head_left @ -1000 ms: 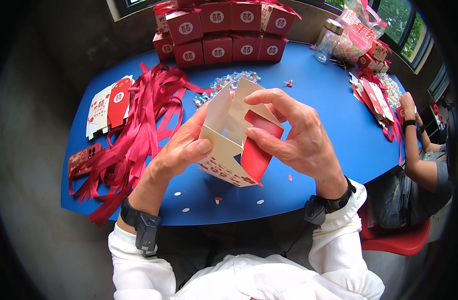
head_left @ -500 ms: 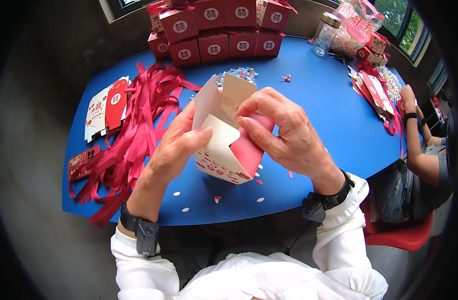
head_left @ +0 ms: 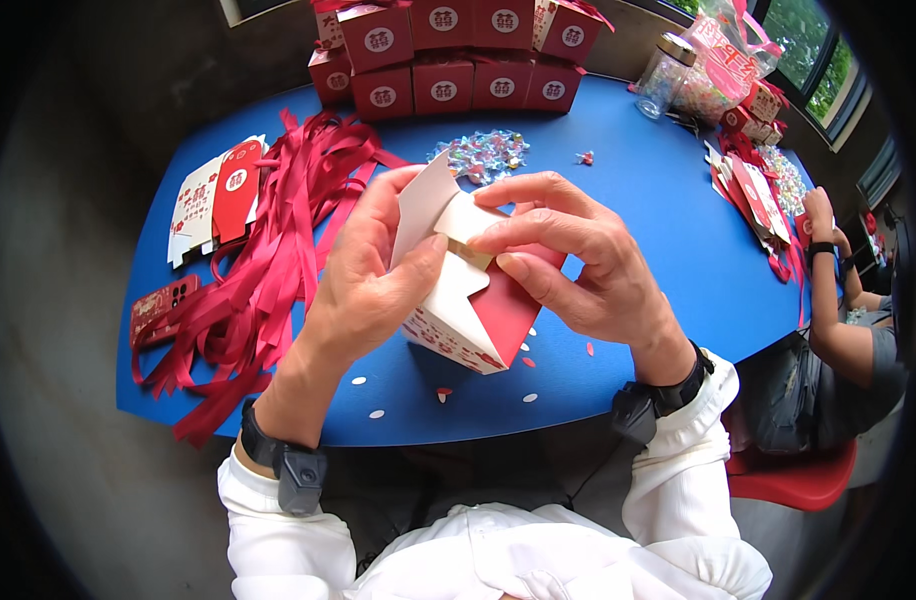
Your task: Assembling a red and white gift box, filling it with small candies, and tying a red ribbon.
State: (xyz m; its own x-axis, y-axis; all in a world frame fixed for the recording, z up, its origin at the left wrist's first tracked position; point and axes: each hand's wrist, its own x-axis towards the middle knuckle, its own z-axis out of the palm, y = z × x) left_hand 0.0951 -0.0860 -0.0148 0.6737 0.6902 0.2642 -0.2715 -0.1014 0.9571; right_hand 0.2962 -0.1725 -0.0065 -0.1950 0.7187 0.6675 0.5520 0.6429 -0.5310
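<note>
Between my hands is a red and white cardboard gift box (head_left: 513,310), tilted above the blue table, with its top flaps partly raised. My left hand (head_left: 373,265) grips its left side, thumb on the near edge and fingers behind a tall white flap (head_left: 423,210). The fingers of my right hand (head_left: 578,255) press a cream flap (head_left: 468,220) inward, with the thumb against the red side. A heap of shiny wrapped candies (head_left: 488,155) lies just beyond the box. The inside of the box is mostly hidden.
Left on the blue table (head_left: 628,150) lie dark pink ribbons (head_left: 288,220), flat box blanks (head_left: 218,195) and a phone (head_left: 165,308). Finished red boxes (head_left: 443,85) are stacked behind. A jar (head_left: 665,75) and candy bag (head_left: 718,75) stand back right. Another person's arm (head_left: 828,290) is at right.
My right fingers have moved slightly left and pushed the cream flap down over the opening. My left thumb has shifted inward along the edge. The view has moved a little.
</note>
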